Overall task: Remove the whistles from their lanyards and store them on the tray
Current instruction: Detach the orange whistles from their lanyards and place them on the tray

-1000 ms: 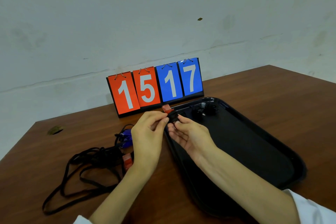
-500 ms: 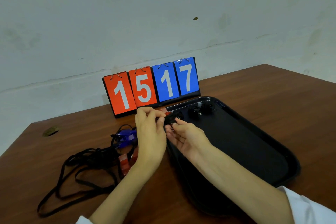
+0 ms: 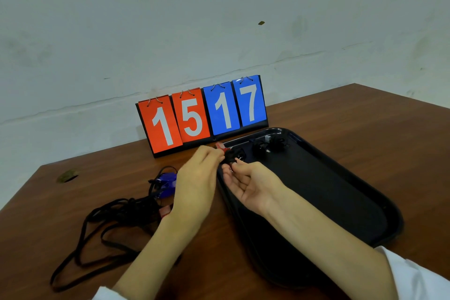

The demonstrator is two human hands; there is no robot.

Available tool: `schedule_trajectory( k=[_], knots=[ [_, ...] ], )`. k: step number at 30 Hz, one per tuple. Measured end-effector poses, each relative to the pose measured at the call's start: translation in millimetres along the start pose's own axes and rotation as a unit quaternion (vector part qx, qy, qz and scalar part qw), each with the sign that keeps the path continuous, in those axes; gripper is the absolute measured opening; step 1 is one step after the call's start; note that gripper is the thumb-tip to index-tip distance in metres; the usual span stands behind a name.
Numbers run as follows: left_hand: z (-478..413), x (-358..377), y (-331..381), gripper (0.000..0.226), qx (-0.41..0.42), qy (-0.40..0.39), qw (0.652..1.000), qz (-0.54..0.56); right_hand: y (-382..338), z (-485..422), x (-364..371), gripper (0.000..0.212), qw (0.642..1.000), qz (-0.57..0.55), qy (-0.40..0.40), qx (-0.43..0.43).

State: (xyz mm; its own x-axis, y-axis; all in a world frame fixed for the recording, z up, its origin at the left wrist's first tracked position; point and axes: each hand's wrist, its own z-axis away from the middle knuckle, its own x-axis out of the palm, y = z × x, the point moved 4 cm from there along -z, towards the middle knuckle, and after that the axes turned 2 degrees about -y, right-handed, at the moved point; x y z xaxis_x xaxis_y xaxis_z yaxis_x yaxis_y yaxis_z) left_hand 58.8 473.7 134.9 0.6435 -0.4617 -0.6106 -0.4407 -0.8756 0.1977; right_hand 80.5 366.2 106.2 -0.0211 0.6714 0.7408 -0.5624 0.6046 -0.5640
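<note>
Red whistle (image 3: 220,145) is held pinched by the narrowed fingers of the left hand (image 3: 197,178), just over the far-left corner of the black tray (image 3: 394,214), while the black lanyard clip (image 3: 231,154) with its small metal ring is pinched between thumb and forefinger of the upturned right hand (image 3: 248,182). The joint is small and partly hidden, so it cannot be told whether the ring has been freed. If the ring is forced, the whistle could be flicked out of so narrow a hold on smooth plastic and be sent across the tabletop (image 3: 341,114) or against the scoreboard (image 3: 202,114) just behind. What appear to be black whistles (image 3: 270,145) in the tray's far corner could be scattered by a careless drop, and the freed cord could be snagged in the tangled lanyards (image 3: 117,214) lying beside the blue whistle (image 3: 166,184)
</note>
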Motion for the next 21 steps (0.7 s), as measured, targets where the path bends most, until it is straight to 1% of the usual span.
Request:
schedule_trajectory(
  k=[1, 3, 4, 6, 8, 11, 14, 16, 18, 21],
  knots=[
    [3, 5, 0, 0.025, 0.028, -0.022, 0.999, -0.035, -1, 0, -1, 0.035, 1.0, -0.006, 0.005, -0.001],
    [6, 10, -1, 0.036, 0.029, -0.044, 0.996, -0.074, -4, 0, -3, 0.034, 1.0, -0.008, 0.009, -0.008],
    [5, 9, -1, 0.035, 0.024, -0.043, 0.996, -0.078, -4, 0, -3, 0.034, 1.0, -0.004, 0.009, -0.011],
    [3, 4, -1, 0.025, 0.012, -0.024, 0.998, -0.052, -2, -1, -3, 0.034, 1.0, 0.011, 0.009, -0.013],
    [1, 1, -3, 0.028, 0.003, -0.028, 0.999, -0.036, 1, -3, -4, 0.034, 1.0, 0.023, 0.014, -0.012],
    [2, 1, -1, 0.015, 0.04, -0.045, 0.995, -0.081, 3, -4, -7, 0.032, 0.999, 0.024, 0.025, -0.015],
    [0, 2, -1, 0.017, 0.046, -0.045, 0.992, -0.107, 1, -5, -8, 0.032, 0.999, 0.025, 0.028, -0.021],
    [-2, 2, -1, 0.013, 0.008, -0.03, 0.996, -0.082, 2, -6, -8, 0.033, 0.999, 0.03, 0.027, -0.02],
    [-2, 6, -4, 0.008, -0.054, -0.017, 0.997, -0.05, 4, -7, -7, 0.034, 0.999, 0.033, 0.026, -0.013],
    [3, 17, -9, 0.01, -0.135, -0.027, 0.99, -0.007, 7, -9, -7, 0.034, 0.999, 0.036, 0.027, 0.001]
  ],
)
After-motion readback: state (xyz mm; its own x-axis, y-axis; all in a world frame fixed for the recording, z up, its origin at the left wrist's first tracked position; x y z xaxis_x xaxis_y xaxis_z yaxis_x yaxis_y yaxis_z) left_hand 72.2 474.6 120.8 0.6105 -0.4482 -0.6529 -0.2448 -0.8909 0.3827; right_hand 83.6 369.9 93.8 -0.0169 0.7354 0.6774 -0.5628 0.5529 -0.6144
